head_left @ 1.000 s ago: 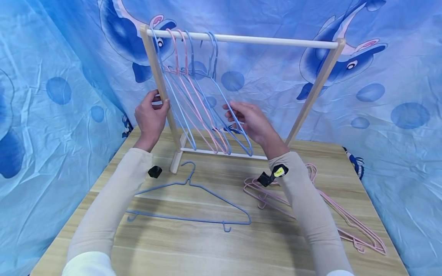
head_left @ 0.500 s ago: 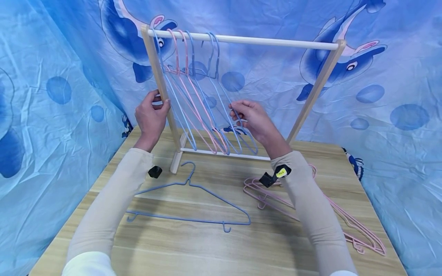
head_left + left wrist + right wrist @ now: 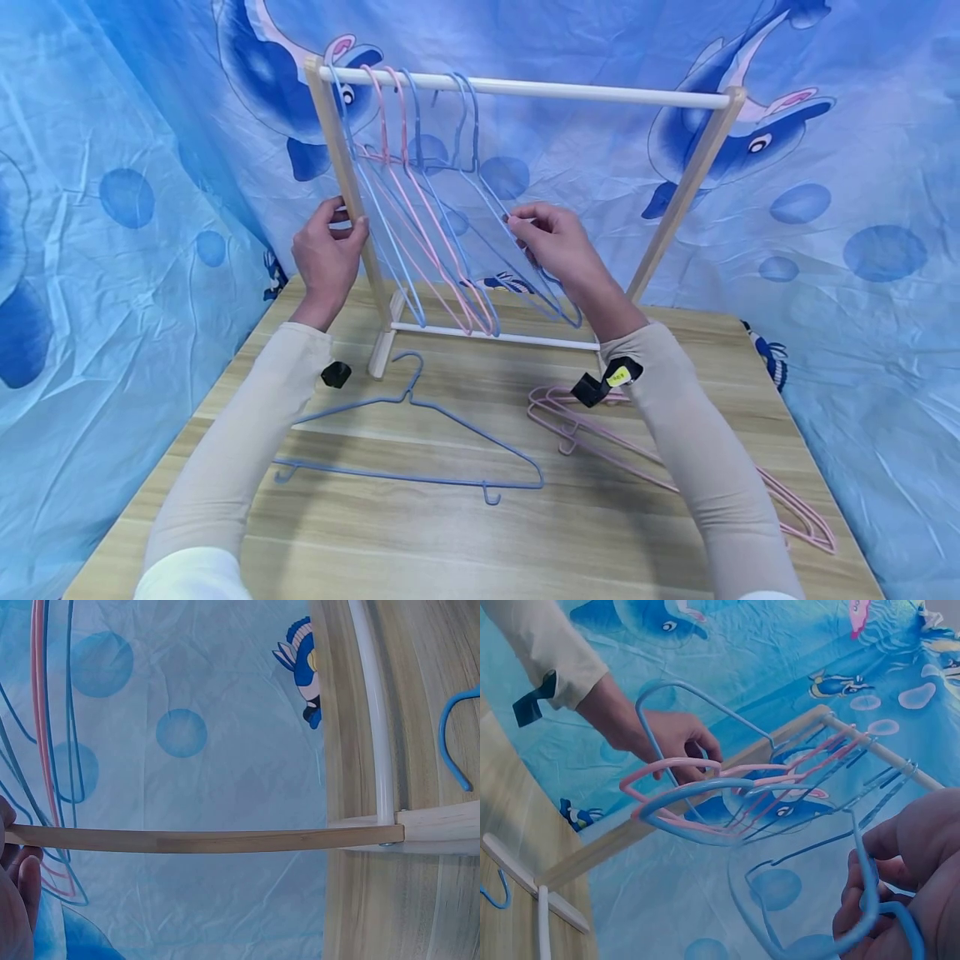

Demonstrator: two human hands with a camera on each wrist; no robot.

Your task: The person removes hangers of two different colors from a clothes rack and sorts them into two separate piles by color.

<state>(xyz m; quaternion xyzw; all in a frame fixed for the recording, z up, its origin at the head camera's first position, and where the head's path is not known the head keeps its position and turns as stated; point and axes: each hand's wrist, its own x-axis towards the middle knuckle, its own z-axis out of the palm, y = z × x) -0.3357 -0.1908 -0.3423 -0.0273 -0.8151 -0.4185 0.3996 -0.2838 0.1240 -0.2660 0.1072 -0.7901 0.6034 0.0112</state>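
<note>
My left hand [image 3: 327,254] holds the left wooden post [image 3: 379,292] of a clothes rack, fingers behind it and thumb at the front. Several blue and pink hangers hang from the white top rod [image 3: 600,93], bunched toward that post. At the right of the bunch hang two blue hangers [image 3: 476,125]. My right hand [image 3: 555,246] pinches a sloping arm of the rightmost one between thumb and fingers. In the right wrist view, the blue hanger [image 3: 868,862] passes through my curled right fingers, and the pink hangers [image 3: 671,763] lie beyond it.
A blue hanger [image 3: 412,475] lies flat on the wooden table, in front of the rack. Several pink hangers [image 3: 831,546] lie stacked at the right, partly under my right forearm. The white lower rod [image 3: 517,337] runs close over the table. Blue printed cloth surrounds the table.
My right hand has moved right and closed on a blue hanger. The lower ends of the two rightmost blue hangers have swung right. My left hand stays on the post.
</note>
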